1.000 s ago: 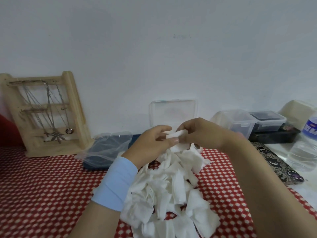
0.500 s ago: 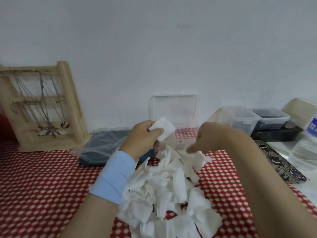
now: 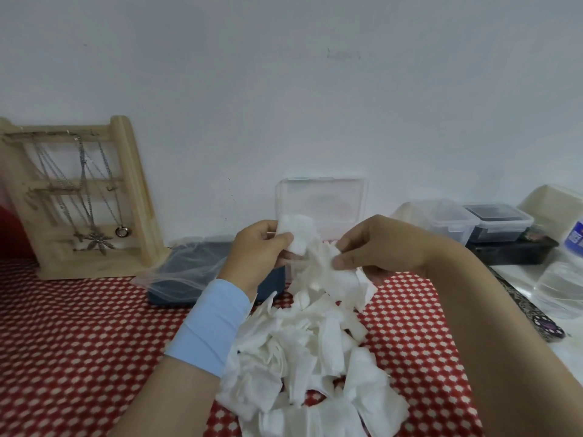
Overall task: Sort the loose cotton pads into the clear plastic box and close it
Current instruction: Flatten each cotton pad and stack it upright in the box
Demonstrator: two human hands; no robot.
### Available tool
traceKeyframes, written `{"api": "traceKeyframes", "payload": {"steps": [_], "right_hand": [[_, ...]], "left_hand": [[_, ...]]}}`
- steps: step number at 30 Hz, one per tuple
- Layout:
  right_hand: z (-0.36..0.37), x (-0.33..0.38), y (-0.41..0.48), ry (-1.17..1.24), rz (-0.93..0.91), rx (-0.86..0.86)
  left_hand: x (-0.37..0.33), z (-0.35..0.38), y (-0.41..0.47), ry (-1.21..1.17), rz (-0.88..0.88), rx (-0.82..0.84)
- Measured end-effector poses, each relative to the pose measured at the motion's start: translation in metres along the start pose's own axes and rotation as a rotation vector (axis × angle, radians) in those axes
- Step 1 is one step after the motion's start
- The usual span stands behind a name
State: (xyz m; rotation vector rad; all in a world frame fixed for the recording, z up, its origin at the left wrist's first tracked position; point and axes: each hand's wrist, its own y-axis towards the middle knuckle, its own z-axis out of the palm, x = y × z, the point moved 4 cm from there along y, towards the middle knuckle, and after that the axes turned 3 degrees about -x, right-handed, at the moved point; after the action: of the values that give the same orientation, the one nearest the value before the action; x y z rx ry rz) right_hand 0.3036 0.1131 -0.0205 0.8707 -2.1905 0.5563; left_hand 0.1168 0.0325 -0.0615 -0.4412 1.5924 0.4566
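A heap of loose white cotton pads (image 3: pixel 303 367) lies on the red dotted tablecloth in front of me. My left hand (image 3: pixel 258 250) pinches a small stack of pads (image 3: pixel 298 230) above the far end of the heap. My right hand (image 3: pixel 375 244) pinches another pad (image 3: pixel 328 263) just to the right, lifted from the heap. Behind both hands stands the clear plastic box (image 3: pixel 321 200) against the wall, its lid raised upright. My hands hide most of the box's base.
A wooden jewellery stand (image 3: pixel 79 197) with necklaces leans at the left wall. A dark blue box under a clear bag (image 3: pixel 189 269) lies left of the hands. Clear containers (image 3: pixel 441 219), a dark tray (image 3: pixel 511 250) and a water bottle (image 3: pixel 564 272) stand at the right.
My right hand has picked a pad off the heap and raised it toward my left hand. My left hand keeps its pads at about the same height.
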Motion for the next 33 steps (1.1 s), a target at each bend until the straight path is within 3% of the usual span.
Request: {"api": "traceKeyframes", "payload": {"steps": [5,8,15,21,28,33], "right_hand": [[0.015,-0.005,0.006,-0.029,0.001,0.124],[0.012,-0.008,0.01,-0.035,-0.011,0.057],[0.014,0.001,0.014,0.396,-0.089,-0.012],[0.027,0.0,0.029,0.665,-0.007,-0.091],[0.013,-0.004,0.025,0.582,-0.026,-0.31],[0.012,0.004,0.022,0.524,-0.062,-0.302]], "left_hand": [[0.003,-0.009,0.005,-0.005,-0.045,-0.084],[0.0,-0.012,0.006,0.02,-0.023,-0.1],[-0.003,-0.007,0.001,0.046,-0.003,-0.049],[0.002,0.006,-0.005,-0.193,-0.16,0.151],[0.004,0.008,-0.003,-0.344,-0.208,0.13],[0.004,0.013,-0.004,-0.329,-0.184,0.165]]}}
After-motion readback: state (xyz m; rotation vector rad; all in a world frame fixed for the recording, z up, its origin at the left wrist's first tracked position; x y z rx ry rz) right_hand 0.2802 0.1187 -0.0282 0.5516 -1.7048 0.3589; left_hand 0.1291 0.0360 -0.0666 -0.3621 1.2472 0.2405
